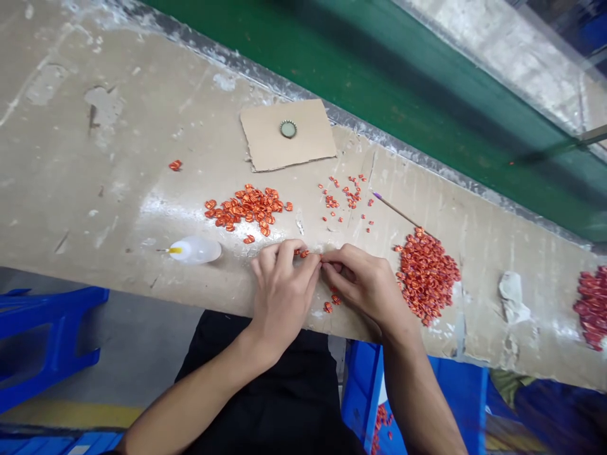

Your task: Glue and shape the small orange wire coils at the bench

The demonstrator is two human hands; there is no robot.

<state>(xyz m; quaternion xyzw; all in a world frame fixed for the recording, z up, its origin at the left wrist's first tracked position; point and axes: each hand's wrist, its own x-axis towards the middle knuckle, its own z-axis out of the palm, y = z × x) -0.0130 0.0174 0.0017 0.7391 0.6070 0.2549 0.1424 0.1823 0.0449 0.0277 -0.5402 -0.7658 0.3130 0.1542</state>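
Note:
My left hand (pixel 283 291) rests at the table's near side, its fingers closed in a pinch. Opposite it, my right hand (pixel 367 284) pinches thumb to forefinger, the two sets of fingertips meeting. A small orange striped piece (pixel 321 258) shows in part between the fingertips, mostly hidden by them. Just beyond my left fingers lie a couple of similar orange pieces (pixel 304 254). Near my right hand's thumb side, a few loose ones (pixel 336 299) sit on the table. A large heap of orange-red pieces (pixel 429 275) lies to the right of my right hand.
On the table (pixel 118 208) lie a smaller orange pile (pixel 251 207), scattered tiny bits (pixel 353 197), a purple-tipped stick (pixel 396 208) and a translucent needle-tipped bottle (pixel 195 249). A bottle cap (pixel 288 129) rests on cardboard (pixel 294 151). Blue bins (pixel 458 392) stand below.

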